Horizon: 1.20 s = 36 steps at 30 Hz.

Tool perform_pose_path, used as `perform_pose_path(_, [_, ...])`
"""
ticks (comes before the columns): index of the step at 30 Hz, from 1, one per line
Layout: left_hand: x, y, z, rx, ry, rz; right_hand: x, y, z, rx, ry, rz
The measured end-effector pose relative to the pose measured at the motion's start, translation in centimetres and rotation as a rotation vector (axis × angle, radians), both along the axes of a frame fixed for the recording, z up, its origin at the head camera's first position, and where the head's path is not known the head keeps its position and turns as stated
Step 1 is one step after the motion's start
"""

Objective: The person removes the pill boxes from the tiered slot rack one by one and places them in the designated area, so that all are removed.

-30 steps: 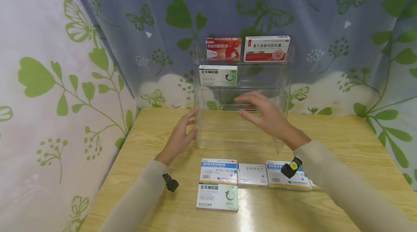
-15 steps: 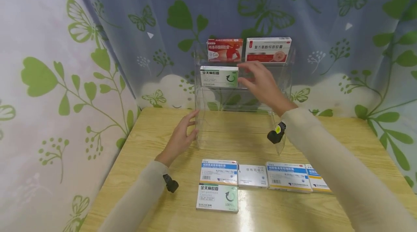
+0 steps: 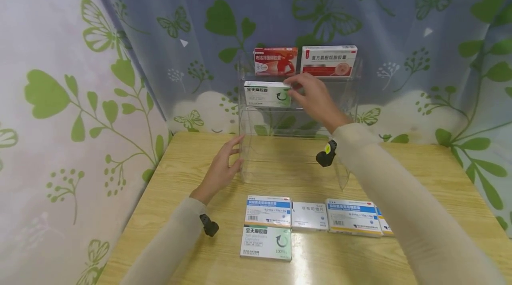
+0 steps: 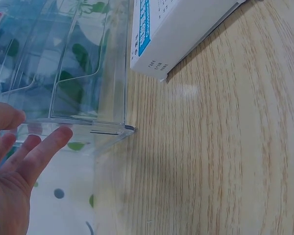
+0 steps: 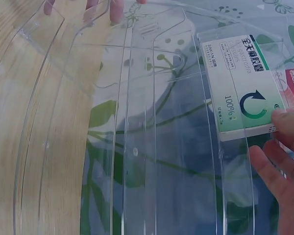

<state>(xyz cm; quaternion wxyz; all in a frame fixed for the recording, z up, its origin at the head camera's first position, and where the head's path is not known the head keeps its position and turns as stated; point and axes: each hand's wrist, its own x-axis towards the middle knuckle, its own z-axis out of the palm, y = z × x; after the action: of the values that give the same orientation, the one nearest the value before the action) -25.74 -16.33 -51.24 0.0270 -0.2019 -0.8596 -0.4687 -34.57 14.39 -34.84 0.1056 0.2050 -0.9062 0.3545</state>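
A clear tiered display rack (image 3: 244,160) stands on the table. On its second tier from the top sits a white-and-green medicine box (image 3: 264,94), upright and leaning back at the left end. My right hand (image 3: 316,100) pinches this box at its right end; in the right wrist view the thumb (image 5: 284,120) overlaps a corner of its front. My left hand (image 3: 220,169) rests its fingertips against the rack's left side, fingers fairly straight. A red medicine box (image 3: 276,62) and a white-and-red medicine box (image 3: 329,62) stand on the top tier.
On the wooden table (image 3: 192,156) before the rack lie a blue-and-white box (image 3: 269,209), another white-and-green box (image 3: 266,242), a plain white box (image 3: 309,216) and a second blue-and-white box (image 3: 354,217). My right sleeve partly covers one more. A patterned curtain (image 3: 260,5) hangs behind.
My right hand has risen from in front of the lower tiers to the white-and-green box's right end and taken hold there. The left hand has stayed at the rack's side.
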Motion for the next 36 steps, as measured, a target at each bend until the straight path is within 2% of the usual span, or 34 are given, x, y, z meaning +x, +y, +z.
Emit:
perform_pose_path(3, [0.0, -0.1, -0.1, -0.003, 0.006, 0.002, 0.0, -0.5, 0.2, -0.007, 0.019, -0.002])
perform_pose_path(9, [0.0, -0.1, -0.2, -0.003, 0.018, -0.001, 0.5, -0.8, 1.0, -0.122, 0.086, -0.023])
perform_pose_path(14, [0.1, 0.0, -0.1, 0.005, 0.016, 0.009, 1.4, 0.1, 2.1, -0.199, 0.100, -0.073])
perform_pose_path(18, [0.2, 0.0, 0.0, 0.010, 0.036, 0.003, 2.7, 1.3, 2.8, -0.250, 0.065, -0.085])
perform_pose_path(24, [0.1, 0.0, -0.2, 0.007, 0.055, -0.002, 5.7, 3.3, 2.8, -0.246, 0.028, -0.091])
perform_pose_path(30, [0.2, 0.0, -0.1, 0.002, 0.036, 0.004, 9.6, 5.8, 1.3, -0.239, -0.049, -0.080])
perform_pose_path(36, [0.2, -0.1, -0.2, -0.004, 0.004, 0.011, 13.6, 9.1, -2.5, -0.218, -0.116, -0.020])
